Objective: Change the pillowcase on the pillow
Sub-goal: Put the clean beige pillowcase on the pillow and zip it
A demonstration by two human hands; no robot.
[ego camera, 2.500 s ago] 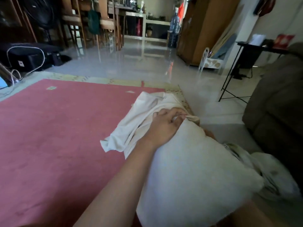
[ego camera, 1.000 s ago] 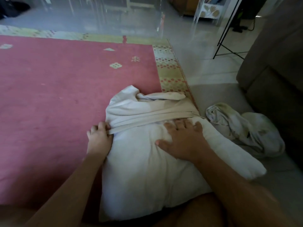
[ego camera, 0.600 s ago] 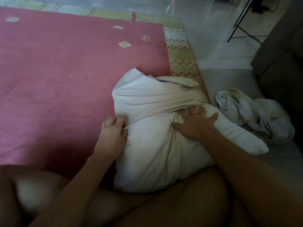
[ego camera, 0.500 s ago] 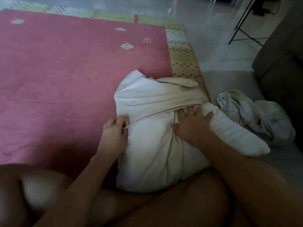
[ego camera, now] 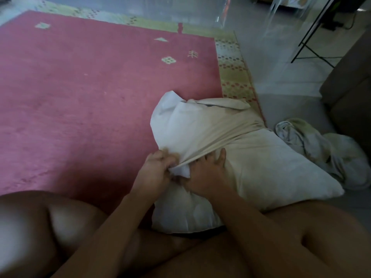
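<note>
A white pillow [ego camera: 271, 169] lies on the floor against my legs, its far end inside a cream-white pillowcase [ego camera: 202, 127]. The pillowcase's open hem runs slanting across the pillow's middle. My left hand [ego camera: 154, 173] is shut on the hem at the pillow's near left side, pinching the cloth. My right hand [ego camera: 208, 171] sits right beside it, fingers tucked under the stretched hem and pressing on the pillow. The pillow's near half is bare.
A crumpled pale cloth [ego camera: 321, 149] lies on the tiled floor to the pillow's right. A pink rug [ego camera: 90, 87] with a patterned yellow border spreads to the left. A brown sofa [ego camera: 351, 87] stands at right, with black stand legs [ego camera: 313, 51] beyond. My bare legs fill the bottom.
The hem has come further down the pillow on the left. My right hand moved left from the pillow's middle to beside my left hand. The view tilted down from the room.
</note>
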